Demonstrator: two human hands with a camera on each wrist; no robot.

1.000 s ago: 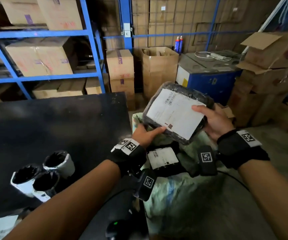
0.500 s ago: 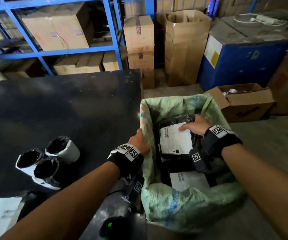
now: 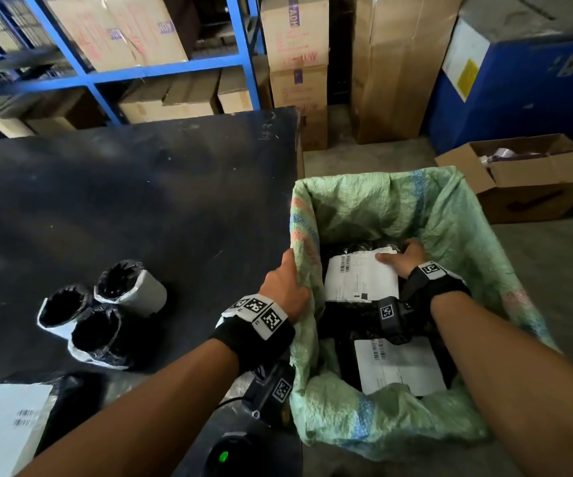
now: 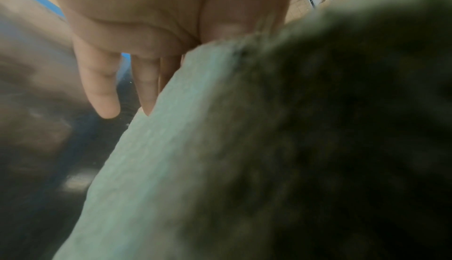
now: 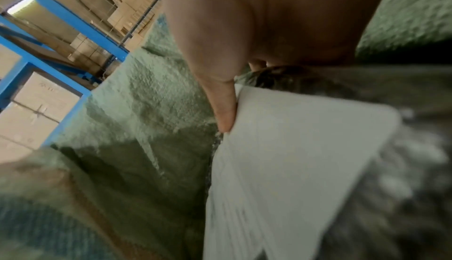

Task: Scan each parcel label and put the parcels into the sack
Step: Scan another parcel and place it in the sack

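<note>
Left hand (image 3: 286, 290) grips green woven sack (image 3: 457, 215) rim at black table (image 3: 140, 187) edge. Right hand (image 3: 403, 258) clasps black labelled parcel (image 3: 360, 280) inside sack, above another parcel (image 3: 400, 368).

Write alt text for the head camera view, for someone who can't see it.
A person's right hand lowers a black labelled parcel into an open green sack while the left hand holds its rim. Three rolled parcels wait on the black table.
</note>
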